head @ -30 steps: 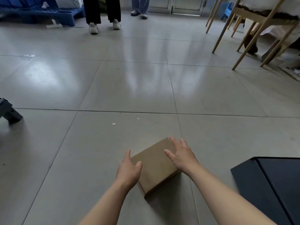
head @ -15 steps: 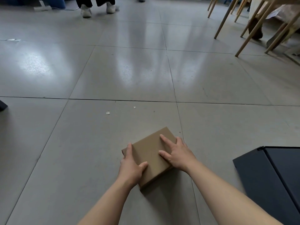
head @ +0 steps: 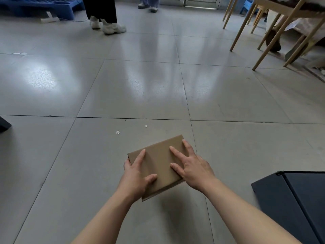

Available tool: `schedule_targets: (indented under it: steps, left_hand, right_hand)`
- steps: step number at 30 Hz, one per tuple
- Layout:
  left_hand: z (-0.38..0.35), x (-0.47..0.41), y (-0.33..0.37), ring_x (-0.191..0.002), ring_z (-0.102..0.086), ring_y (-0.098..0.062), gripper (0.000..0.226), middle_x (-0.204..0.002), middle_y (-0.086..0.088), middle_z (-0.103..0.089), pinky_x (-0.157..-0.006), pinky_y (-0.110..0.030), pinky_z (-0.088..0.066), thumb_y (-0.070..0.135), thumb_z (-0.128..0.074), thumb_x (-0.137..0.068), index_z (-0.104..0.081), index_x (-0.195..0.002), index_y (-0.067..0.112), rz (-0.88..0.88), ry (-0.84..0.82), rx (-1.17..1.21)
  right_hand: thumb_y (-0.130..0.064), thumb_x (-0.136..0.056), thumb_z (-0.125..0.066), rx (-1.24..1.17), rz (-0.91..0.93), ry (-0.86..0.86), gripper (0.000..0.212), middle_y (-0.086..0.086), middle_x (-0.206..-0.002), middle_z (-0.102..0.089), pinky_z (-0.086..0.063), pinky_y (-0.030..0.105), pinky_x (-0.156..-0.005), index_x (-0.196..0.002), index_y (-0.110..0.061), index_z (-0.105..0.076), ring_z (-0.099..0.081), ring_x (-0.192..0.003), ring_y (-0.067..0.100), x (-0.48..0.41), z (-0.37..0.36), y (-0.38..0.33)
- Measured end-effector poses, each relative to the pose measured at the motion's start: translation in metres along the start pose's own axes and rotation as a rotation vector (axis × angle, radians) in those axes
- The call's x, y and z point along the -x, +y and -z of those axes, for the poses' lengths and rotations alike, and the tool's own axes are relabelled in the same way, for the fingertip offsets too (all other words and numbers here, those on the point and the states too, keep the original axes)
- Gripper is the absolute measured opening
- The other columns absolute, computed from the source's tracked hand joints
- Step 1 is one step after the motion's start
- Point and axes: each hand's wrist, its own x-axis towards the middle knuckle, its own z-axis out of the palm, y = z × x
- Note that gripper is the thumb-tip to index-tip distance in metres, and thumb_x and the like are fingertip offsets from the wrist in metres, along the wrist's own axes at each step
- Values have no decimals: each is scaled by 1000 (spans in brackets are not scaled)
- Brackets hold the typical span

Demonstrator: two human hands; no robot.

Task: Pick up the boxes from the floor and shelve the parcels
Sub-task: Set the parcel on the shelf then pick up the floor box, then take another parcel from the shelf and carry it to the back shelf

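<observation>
A flat brown cardboard box (head: 158, 161) is low in the middle of the view, above the grey tiled floor, with a shadow under its near corner. My left hand (head: 136, 175) grips its left side, thumb on top and fingers wrapped round the edge. My right hand (head: 190, 167) lies on its right side, fingers spread across the top. No shelf is in view.
A dark flat panel (head: 295, 199) lies on the floor at the lower right. Wooden table legs (head: 241, 30) stand at the far right. Two people's legs and white shoes (head: 109, 26) are at the back. A blue pallet (head: 35, 4) sits far left, a dark object (head: 4, 123) at the left edge.
Both hands came down from beside the box onto it and closed on its sides. The box now looks lifted slightly off the floor, nearer to the camera.
</observation>
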Motion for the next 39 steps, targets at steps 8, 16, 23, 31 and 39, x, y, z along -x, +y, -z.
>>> schedule_targets:
  steps: [8, 16, 23, 31, 39]
  left_hand:
    - [47, 12, 49, -121, -47, -25, 84, -144, -7, -28, -103, -34, -41, 28, -74, -80, -25, -146, 44, -9, -27, -33]
    - [123, 67, 131, -120, -47, -26, 84, -143, -7, -29, -101, -39, -45, 30, -74, -80, -24, -146, 44, -12, -63, -62]
    - [206, 130, 228, -115, -47, -23, 86, -141, -6, -33, -95, -39, -49, 32, -76, -77, -25, -145, 45, -18, -70, -81]
    - [314, 218, 360, -101, -42, -15, 86, -140, -3, -34, -94, -40, -51, 29, -77, -76, -27, -145, 44, -93, -65, -80]
    - [418, 309, 480, -101, -56, -29, 87, -130, -7, -39, -64, -46, -61, 24, -80, -74, -32, -143, 44, -105, -82, -2]
  right_hand:
    - [-61, -93, -32, 17, -42, -13, 56, -5, -161, 12, -38, 40, -101, -146, -54, -11, -47, -121, 33, 14, 63, -25]
    - [-61, -94, -30, 13, -79, -40, 56, -3, -161, 15, -38, 40, -100, -145, -55, -10, -47, -120, 35, 61, 172, -67]
    - [-61, -94, -30, -1, -83, -44, 56, -4, -161, 13, -37, 41, -102, -146, -54, -10, -46, -121, 36, 116, 296, -111]
    - [-61, -94, -30, -18, -85, 8, 57, -4, -161, 13, -36, 43, -104, -146, -54, -9, -44, -126, 38, 193, 463, -166]
    - [-61, -94, -31, -17, -85, 64, 57, 3, -161, 11, -34, 44, -106, -146, -52, -12, -43, -128, 40, 270, 623, -228]
